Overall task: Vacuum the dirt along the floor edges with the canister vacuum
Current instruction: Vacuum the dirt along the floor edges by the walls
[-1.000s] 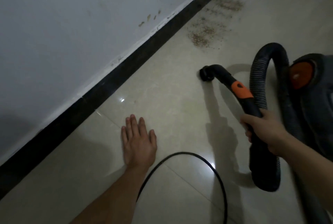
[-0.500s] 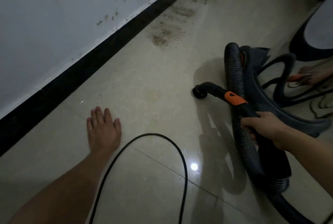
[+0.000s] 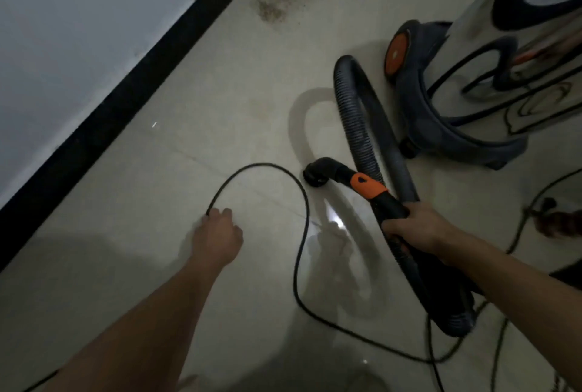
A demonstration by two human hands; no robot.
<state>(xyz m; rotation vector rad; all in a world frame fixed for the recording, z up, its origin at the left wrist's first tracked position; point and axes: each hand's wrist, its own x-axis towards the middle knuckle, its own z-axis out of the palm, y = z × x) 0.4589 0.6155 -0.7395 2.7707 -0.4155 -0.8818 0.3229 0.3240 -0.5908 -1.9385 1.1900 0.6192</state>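
Note:
A patch of brown dirt (image 3: pixel 274 2) lies on the pale tiled floor near the black skirting board (image 3: pixel 132 89) at the top. The canister vacuum (image 3: pixel 453 101), steel with a dark blue base and an orange wheel, stands at the right. Its ribbed hose (image 3: pixel 356 114) loops down to a black handle with an orange collar (image 3: pixel 367 185). My right hand (image 3: pixel 415 228) grips that handle, and the nozzle end (image 3: pixel 315 174) touches the floor. My left hand (image 3: pixel 217 234) has its fingers curled on the black power cord (image 3: pixel 296 190) where the cord's loop meets the floor.
The white wall (image 3: pixel 78 29) runs diagonally along the left above the skirting. More cords (image 3: pixel 519 234) trail over the floor at the right and lower right. A dark reddish object (image 3: pixel 557 221) lies at the right edge, too blurred to name.
My left hand, flat on the floor before, has curled onto the power cord. The view has swung right and back, so the dirt patch sits farther off and the canister shows fully.

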